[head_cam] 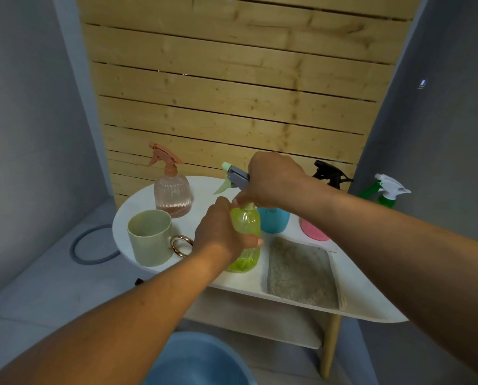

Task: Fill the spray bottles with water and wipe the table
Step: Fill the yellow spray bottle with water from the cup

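The yellow-green spray bottle (pixel 245 240) stood upright on the counter (pixel 371 304) beside the grey cloth (pixel 301 273), the left hand (pixel 221 232) wrapped round its body and the right hand (pixel 273 182) directly above, clamped on its trigger head (pixel 236 176), in line with the bottle's vertical axis.

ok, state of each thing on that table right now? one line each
yellow-green bottle: upright, sprayer on, held by left hand
right hand: gripping its sprayer head
pink ribbed bottle: upright, capped, a little liquid inside
mug: upright, contents unseen
grey cloth: lying flat, untouched
blue bottle: upright, top hidden
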Motion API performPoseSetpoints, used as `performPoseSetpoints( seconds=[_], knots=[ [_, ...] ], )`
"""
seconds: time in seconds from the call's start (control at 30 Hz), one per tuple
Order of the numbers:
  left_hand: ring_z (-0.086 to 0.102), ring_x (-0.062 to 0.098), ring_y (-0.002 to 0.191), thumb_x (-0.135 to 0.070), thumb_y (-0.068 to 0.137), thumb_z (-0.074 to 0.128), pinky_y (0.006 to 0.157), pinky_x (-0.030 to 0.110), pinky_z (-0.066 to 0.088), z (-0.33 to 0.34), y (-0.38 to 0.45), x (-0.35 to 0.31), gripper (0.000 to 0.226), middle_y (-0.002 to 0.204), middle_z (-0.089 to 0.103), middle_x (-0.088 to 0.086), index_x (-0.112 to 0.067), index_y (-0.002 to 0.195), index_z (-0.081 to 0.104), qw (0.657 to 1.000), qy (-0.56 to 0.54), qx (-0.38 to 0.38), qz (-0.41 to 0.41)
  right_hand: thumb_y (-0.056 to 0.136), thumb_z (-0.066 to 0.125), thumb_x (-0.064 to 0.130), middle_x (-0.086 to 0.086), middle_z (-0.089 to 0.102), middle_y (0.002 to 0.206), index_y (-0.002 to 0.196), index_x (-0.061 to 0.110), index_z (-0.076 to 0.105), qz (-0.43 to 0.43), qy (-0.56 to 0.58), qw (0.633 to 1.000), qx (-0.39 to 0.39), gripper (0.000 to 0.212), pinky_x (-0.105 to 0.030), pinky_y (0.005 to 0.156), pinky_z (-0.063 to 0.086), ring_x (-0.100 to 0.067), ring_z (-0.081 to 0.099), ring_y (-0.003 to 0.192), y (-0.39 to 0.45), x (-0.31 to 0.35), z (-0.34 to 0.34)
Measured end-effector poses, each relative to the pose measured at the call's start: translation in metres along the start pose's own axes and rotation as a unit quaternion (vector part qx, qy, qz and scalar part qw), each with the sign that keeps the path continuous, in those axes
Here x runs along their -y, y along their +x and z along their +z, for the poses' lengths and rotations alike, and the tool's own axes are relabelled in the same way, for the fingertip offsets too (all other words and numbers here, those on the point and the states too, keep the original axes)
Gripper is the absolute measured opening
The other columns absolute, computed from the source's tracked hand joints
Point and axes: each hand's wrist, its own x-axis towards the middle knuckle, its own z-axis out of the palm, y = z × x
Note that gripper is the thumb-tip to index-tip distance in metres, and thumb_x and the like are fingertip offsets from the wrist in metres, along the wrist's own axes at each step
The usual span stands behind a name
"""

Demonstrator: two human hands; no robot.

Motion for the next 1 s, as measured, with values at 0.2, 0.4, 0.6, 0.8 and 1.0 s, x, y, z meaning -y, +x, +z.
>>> performPoseSetpoints(
  seconds=[0.2,0.4,0.6,0.8,1.0],
  knots=[
    [0.044,0.026,0.139,-0.037,0.066,0.096,0.11,0.043,0.043,0.004,-0.007,-0.002,0.127,0.155,0.038,0.006,-0.02,0.16,0.013,0.995,-0.092,0.042,-0.021,0.086,0.074,0.049,0.003,0.076,0.072,0.08,0.016,0.077,-0.035,0.11,0.989,0.094,0.034,-0.04,0.081,0.058,-0.018,0.074,0.078,0.009,-0.016,-0.018],
    [0.016,0.022,0.156,-0.029,0.102,0.058,0.127,0.036,0.016,0.024,-0.041,0.027,0.09,0.171,0.01,0.006,-0.017,0.163,-0.007,0.992,0.017,0.124,0.019,0.087,0.075,0.046,0.007,0.075,0.074,0.088,0.021,0.078,-0.036,0.15,0.987,0.048,0.025,-0.029,0.065,0.051,-0.01,0.066,0.068,0.045,-0.02,-0.038],
    [0.005,0.03,0.158,-0.018,0.109,0.042,0.127,0.039,0.013,0.038,-0.016,0.034,0.064,0.171,0.006,0.014,-0.009,0.163,0.009,0.95,0.236,0.201,0.041,0.092,0.071,0.04,0.0,0.077,0.084,0.096,0.016,0.077,-0.042,0.179,0.982,0.051,0.024,-0.025,0.066,0.047,-0.012,0.064,0.072,0.091,-0.019,-0.032],
    [0.017,0.044,0.151,-0.025,0.112,0.032,0.123,0.049,0.024,0.034,0.004,0.044,0.049,0.162,0.021,0.026,0.0,0.154,0.028,0.9,0.357,0.235,0.082,0.095,0.069,0.037,-0.001,0.075,0.086,0.101,0.016,0.076,-0.033,0.216,0.974,0.056,0.023,-0.03,0.072,0.046,-0.015,0.062,0.076,0.119,-0.012,0.004],
    [-0.001,0.038,0.157,-0.033,0.113,0.03,0.128,0.048,0.014,0.029,0.004,0.047,0.062,0.169,-0.002,0.024,-0.007,0.163,0.006,0.894,0.361,0.252,0.085,0.098,0.066,0.034,-0.006,0.076,0.093,0.109,0.01,0.075,-0.034,0.196,0.977,0.079,0.028,-0.028,0.069,0.044,-0.014,0.06,0.074,0.131,-0.008,0.012]
  ],
)
